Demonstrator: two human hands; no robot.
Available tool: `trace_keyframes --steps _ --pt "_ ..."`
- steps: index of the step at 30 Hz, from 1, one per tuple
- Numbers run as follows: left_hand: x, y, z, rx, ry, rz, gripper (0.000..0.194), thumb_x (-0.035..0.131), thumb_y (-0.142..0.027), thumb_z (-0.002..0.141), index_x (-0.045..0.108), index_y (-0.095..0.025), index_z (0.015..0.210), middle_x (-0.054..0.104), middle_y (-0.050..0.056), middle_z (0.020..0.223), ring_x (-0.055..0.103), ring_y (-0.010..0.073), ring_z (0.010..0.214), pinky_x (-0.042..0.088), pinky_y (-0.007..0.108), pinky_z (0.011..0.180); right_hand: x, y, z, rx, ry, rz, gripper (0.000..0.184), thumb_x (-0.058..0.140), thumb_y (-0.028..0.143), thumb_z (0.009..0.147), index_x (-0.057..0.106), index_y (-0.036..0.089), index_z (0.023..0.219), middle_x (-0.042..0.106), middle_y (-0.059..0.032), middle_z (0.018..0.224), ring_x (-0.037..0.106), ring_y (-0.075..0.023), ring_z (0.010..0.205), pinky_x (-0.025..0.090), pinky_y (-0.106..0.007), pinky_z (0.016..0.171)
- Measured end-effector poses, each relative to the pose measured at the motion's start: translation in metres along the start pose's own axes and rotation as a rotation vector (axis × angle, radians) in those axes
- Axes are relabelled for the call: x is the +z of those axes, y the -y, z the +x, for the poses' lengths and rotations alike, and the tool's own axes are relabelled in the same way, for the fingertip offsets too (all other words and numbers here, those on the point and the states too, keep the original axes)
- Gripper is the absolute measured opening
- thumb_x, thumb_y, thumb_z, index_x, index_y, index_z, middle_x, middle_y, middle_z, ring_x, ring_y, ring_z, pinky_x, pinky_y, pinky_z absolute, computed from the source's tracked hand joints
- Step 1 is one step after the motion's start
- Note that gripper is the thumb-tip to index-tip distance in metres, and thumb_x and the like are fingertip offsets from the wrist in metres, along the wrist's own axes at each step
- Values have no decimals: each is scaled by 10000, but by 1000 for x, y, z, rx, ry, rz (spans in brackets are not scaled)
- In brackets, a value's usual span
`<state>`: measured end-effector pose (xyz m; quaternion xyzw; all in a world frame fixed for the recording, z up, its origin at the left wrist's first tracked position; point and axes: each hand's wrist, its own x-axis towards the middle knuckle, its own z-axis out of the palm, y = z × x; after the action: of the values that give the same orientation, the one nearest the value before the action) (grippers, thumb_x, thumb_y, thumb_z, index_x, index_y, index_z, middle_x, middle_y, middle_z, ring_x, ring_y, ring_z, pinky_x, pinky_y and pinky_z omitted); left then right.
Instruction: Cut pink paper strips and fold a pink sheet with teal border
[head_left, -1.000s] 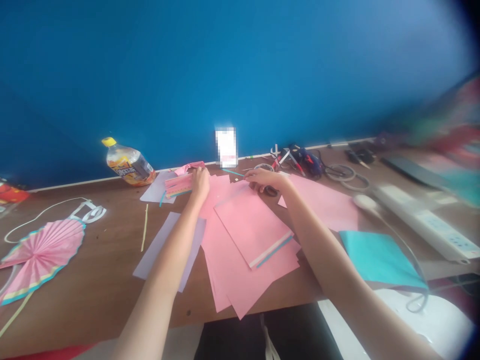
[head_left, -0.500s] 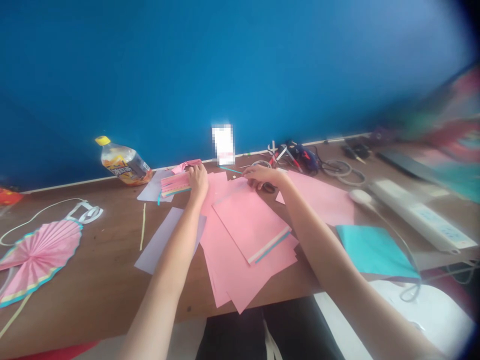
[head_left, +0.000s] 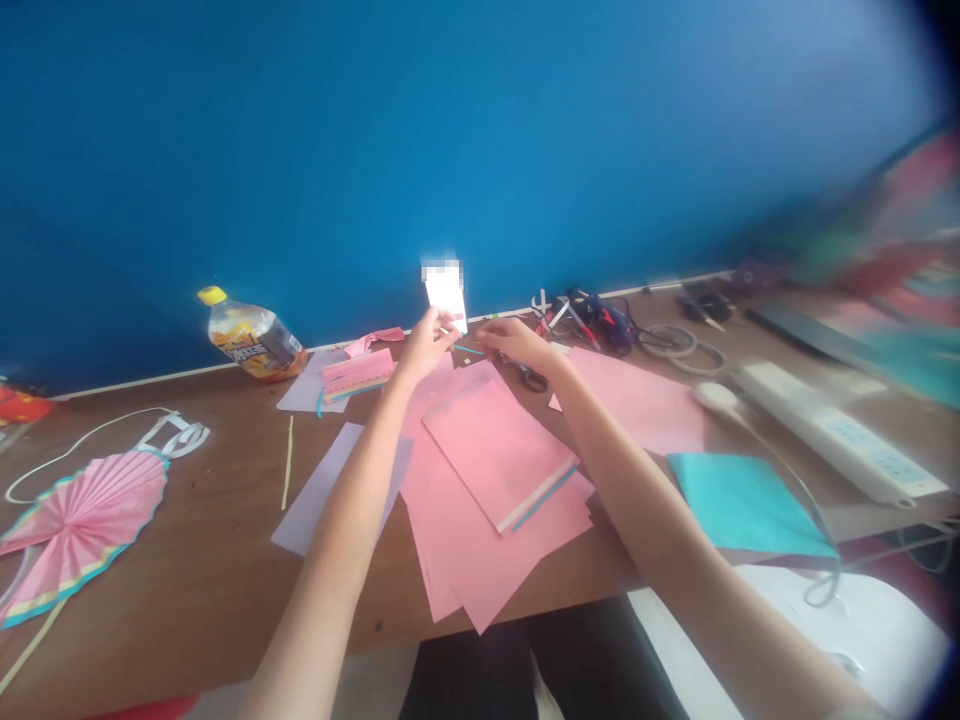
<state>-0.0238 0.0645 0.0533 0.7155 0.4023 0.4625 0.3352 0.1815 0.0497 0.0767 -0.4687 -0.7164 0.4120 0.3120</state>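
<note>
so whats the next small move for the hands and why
Probably pinch the thin teal paper strip with the right hand, I'd judge: it lies just between that hand and the left hand, and neither hand visibly holds anything.

A stack of paper [head_left: 495,450] is lying on the tabletop [head_left: 210,580], with a paper fan [head_left: 82,525] resting well to its left, a bottle [head_left: 253,335] standing behind and leftward, and a power strip [head_left: 832,430] lying to its right.
</note>
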Motion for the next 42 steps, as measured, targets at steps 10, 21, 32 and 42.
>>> trace_keyframes --steps 10,21,32,42 --pt "12 -7 -4 -48 74 -144 278 671 -309 780 431 -174 822 622 30 845 612 117 624 476 263 624 11 3 -3 -46 -1 84 131 534 222 924 572 137 832 674 -45 768 589 -78 576 341 -166 463" --pt "10 5 -3 -88 63 -93 205 614 -350 808 522 -178 870 662 36 841 626 140 690 477 284 698 1 4 -5 -10 -62 80 139 489 226 915 497 171 787 637 -16 701 552 -74 568 307 -149 438" --pt "-31 50 -8 -175 -236 288 182 570 -302 801 650 -161 885 687 92 901 636 223 895 491 353 820 -12 -16 -4 123 -66 88 130 478 195 882 524 162 764 698 -59 819 606 -86 595 371 -158 447" --pt "-1 18 -2 -15 180 48 453 469 -498 903 616 -173 1182 660 108 1168 596 238 1107 444 361 965 -7 -12 -6 -25 83 335 164 565 317 866 508 180 795 706 -64 853 692 -156 802 489 -193 624"
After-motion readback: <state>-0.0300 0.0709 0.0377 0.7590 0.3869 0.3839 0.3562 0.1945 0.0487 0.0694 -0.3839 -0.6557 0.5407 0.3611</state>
